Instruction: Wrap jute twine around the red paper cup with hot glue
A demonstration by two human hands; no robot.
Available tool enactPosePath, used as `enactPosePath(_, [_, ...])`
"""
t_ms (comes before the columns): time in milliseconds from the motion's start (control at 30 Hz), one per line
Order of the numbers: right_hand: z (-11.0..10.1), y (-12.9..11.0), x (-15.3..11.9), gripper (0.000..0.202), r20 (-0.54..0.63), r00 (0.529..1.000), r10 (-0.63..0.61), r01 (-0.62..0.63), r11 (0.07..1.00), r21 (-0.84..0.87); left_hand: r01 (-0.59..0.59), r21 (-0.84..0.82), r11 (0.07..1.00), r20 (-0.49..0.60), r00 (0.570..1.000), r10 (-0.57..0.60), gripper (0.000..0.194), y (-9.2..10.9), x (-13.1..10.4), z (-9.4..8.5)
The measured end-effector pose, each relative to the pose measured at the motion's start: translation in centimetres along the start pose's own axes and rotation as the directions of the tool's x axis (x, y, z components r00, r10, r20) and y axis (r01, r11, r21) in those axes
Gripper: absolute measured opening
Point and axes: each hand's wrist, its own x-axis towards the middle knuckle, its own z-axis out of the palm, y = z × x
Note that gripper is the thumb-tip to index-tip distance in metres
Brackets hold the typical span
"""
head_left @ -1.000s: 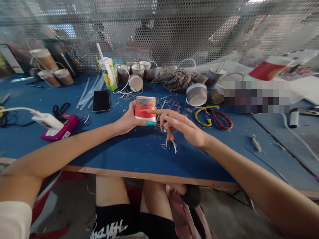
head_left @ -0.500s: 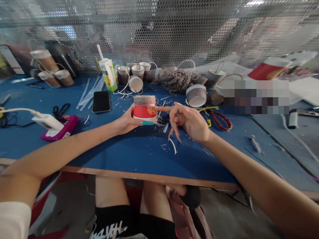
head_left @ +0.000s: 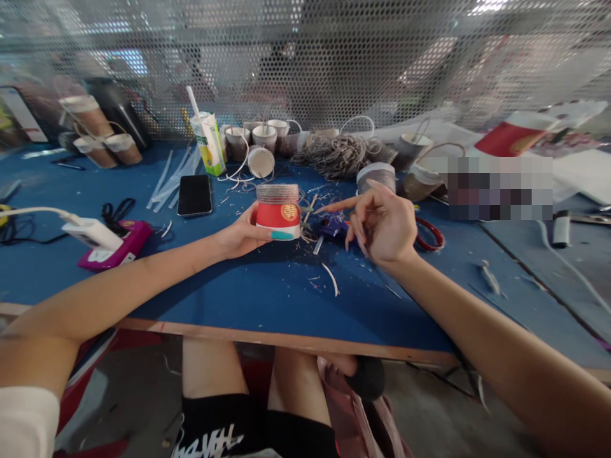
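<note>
My left hand [head_left: 241, 234] is closed around a small red paper cup [head_left: 274, 215], held slightly above the blue table. Grey cord is wound around the cup's upper part; a gold emblem marks its red side, and the bottom edge is white. A turquoise nail shows on my thumb, which lies along the lower edge. My right hand [head_left: 384, 219] is apart from the cup, to its right, index finger stretched out towards it and the others loosely bent. Beneath those fingers is a purple-blue object [head_left: 334, 228], partly hidden; its kind is unclear.
Behind the cup lie a tangle of grey cord [head_left: 334, 152] and several cord-wrapped cups [head_left: 264, 135]. A phone [head_left: 194, 195], a drink carton [head_left: 209, 143] and a purple power strip [head_left: 117, 245] are at left. Red-handled pliers [head_left: 432, 234] lie at right. White scraps [head_left: 330, 280] litter the tabletop.
My right hand has drawn back to the right, its index fingertip now off the cup. More of the gold emblem and the purple-blue object show. My left hand stays nearly still with the cup.
</note>
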Motion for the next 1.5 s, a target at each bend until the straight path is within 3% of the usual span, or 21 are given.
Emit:
enactPosePath(100, [0.4, -0.8, -0.5, 0.044, 0.193, 0.981, 0.0, -0.015, 0.997, 0.079, 0.015, -0.01, 1.0, -0.016, 1.0, -0.015, 0.077, -0.1, 0.1, -0.1])
enactPosePath(167, [0.8, -1.2, -0.9, 0.042, 0.351, 0.935, 0.055, -0.083, 0.994, 0.065, 0.013, -0.012, 1.0, 0.002, 1.0, -0.013, 0.074, -0.3, 0.1, -0.1])
enactPosePath(267, [1.2, -1.2, -1.3, 0.041, 0.478, 0.87, 0.123, -0.15, 0.989, 0.019, 0.002, -0.009, 1.0, 0.044, 0.999, -0.001, 0.069, -0.3, 0.2, -0.2])
enactPosePath(400, [1.0, -0.8, -0.9, 0.046, 0.468, 0.874, 0.131, -0.172, 0.984, 0.047, 0.021, 0.001, 1.0, 0.068, 0.997, -0.021, 0.066, 0.1, 0.0, -0.1])
enactPosePath(567, [0.5, -0.5, -0.2, 0.049, 0.323, 0.934, 0.154, -0.178, 0.983, 0.046, 0.039, -0.028, 0.999, 0.095, 0.995, -0.036, 0.073, 0.5, -0.2, 0.2])
enactPosePath(733, [0.2, 0.2, 0.2, 0.055, 0.23, 0.96, 0.158, -0.174, 0.983, 0.054, 0.038, -0.044, 0.998, 0.095, 0.995, -0.034, 0.077, 0.6, -0.2, 0.4])
enactPosePath(900, [0.0, 0.2, 0.3, 0.049, 0.026, 0.999, 0.039, -0.041, 0.997, 0.069, 0.037, -0.056, 0.998, 0.061, 0.998, -0.034, 0.071, 0.4, -0.3, 0.2])
enactPosePath(967, [0.2, -0.3, 0.1, 0.044, 0.067, 0.998, 0.019, -0.026, 0.994, 0.103, 0.032, -0.064, 0.997, 0.046, 0.999, -0.029, 0.069, 0.3, -0.2, 0.0])
enactPosePath(1033, [0.6, -0.7, -0.2, 0.043, 0.197, 0.979, 0.058, -0.082, 0.99, 0.116, 0.028, -0.063, 0.998, 0.049, 0.998, -0.025, 0.067, 0.2, -0.1, -0.1])
enactPosePath(1200, [1.2, -0.7, -0.8, 0.048, 0.475, 0.87, 0.134, -0.189, 0.979, 0.071, 0.021, -0.044, 0.999, 0.08, 0.997, -0.018, 0.065, 0.3, 0.1, -0.2])
enactPosePath(1400, [1.1, -0.6, -1.0, 0.048, 0.54, 0.816, 0.209, -0.249, 0.968, 0.002, -0.013, -0.026, 1.0, -0.048, 0.999, 0.011, 0.072, -0.1, 0.1, -0.1])
enactPosePath(1500, [1.1, -0.8, -0.9, 0.047, 0.526, 0.82, 0.225, -0.272, 0.962, 0.013, 0.008, -0.028, 1.0, -0.047, 0.999, -0.01, 0.07, -0.2, 0.2, 0.0])
